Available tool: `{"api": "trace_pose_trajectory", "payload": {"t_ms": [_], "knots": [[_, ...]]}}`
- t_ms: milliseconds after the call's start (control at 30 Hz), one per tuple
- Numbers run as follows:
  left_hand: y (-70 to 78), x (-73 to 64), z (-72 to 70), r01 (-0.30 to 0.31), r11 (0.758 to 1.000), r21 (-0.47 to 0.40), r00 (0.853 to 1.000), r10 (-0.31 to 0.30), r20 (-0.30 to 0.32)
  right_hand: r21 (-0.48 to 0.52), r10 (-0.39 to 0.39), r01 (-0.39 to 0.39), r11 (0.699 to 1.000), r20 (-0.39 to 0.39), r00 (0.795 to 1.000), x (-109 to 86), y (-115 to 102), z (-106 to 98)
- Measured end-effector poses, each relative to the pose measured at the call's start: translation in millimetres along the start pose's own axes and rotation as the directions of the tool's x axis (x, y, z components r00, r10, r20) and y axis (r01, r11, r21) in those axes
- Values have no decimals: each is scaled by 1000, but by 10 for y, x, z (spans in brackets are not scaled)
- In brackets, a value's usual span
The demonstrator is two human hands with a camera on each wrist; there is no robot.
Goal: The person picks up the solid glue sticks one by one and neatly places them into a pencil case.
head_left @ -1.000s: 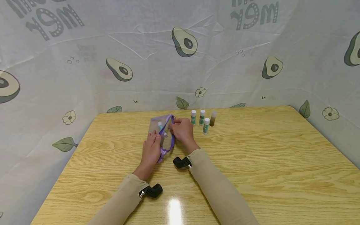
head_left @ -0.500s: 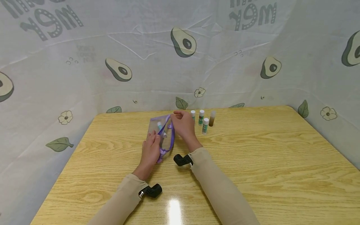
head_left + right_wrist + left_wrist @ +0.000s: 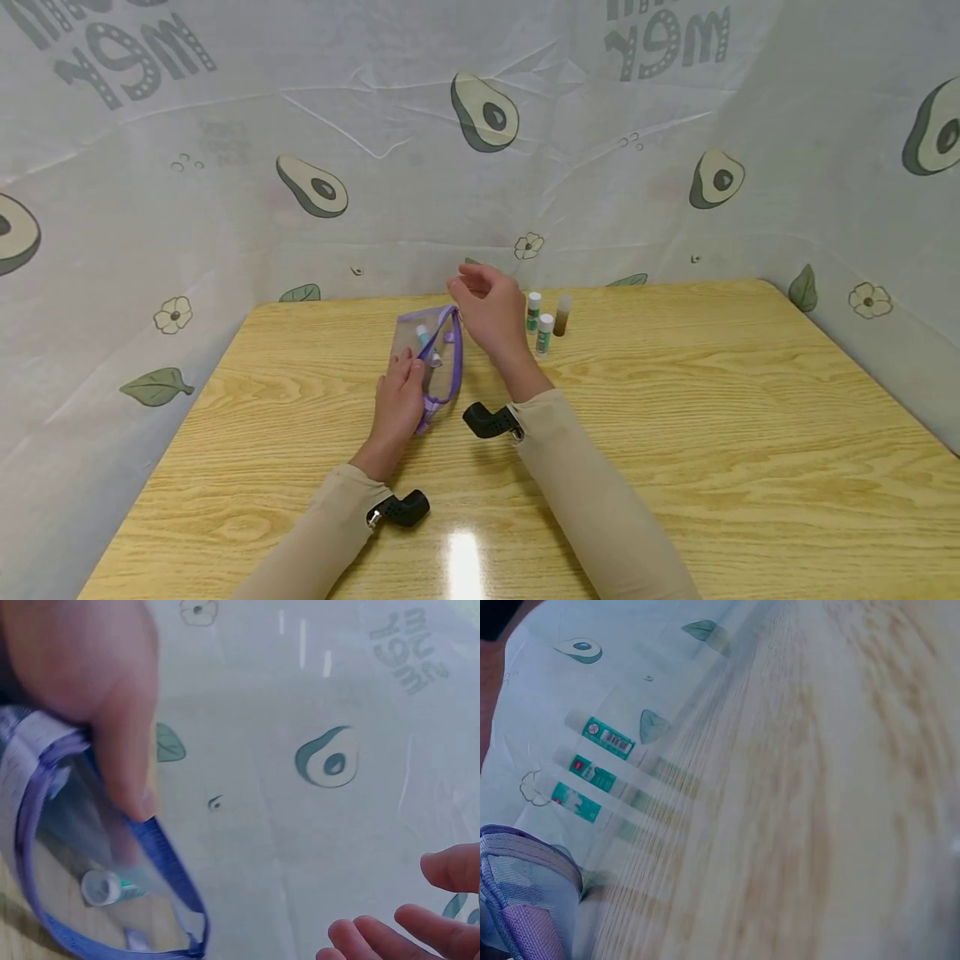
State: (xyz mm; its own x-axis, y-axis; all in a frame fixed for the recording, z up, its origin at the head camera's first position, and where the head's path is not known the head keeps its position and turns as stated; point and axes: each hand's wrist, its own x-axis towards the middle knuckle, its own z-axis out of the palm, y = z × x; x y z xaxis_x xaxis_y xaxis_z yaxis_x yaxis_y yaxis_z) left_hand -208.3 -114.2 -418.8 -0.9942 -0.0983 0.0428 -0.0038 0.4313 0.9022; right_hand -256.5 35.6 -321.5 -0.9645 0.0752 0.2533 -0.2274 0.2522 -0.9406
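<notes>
Left hand (image 3: 399, 398) rests, fingers extended, on the purple pouch (image 3: 458, 367), probably to steady its gaping mouth; right hand (image 3: 493, 312), fingers relaxed, empty, near upright tubes (image 3: 544, 337).

- The table (image 3: 712, 433) has a light wood-grain top.
- A purple-edged pouch (image 3: 458, 362) lies on it.
- Three white-capped glue sticks (image 3: 592, 775) stand upright toward the back.
- A brownish tube (image 3: 561, 322) stands beside them.

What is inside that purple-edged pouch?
One white-capped tube with some teal shows inside the pouch. The left hand covers part of the pouch, so anything beneath it can't be seen.
</notes>
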Motion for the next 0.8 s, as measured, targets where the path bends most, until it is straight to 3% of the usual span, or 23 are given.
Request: {"api": "trace_pose_trajectory", "payload": {"t_ms": [500, 800], "knots": [[-2, 9, -4, 7, 1000, -6, 1000, -7, 15, 47, -8, 5, 999, 65, 998, -70, -160, -82], [4, 10, -19, 10, 1000, -8, 1000, -10, 17, 64, -53, 48, 997, 84, 995, -75, -165, -127]]}}
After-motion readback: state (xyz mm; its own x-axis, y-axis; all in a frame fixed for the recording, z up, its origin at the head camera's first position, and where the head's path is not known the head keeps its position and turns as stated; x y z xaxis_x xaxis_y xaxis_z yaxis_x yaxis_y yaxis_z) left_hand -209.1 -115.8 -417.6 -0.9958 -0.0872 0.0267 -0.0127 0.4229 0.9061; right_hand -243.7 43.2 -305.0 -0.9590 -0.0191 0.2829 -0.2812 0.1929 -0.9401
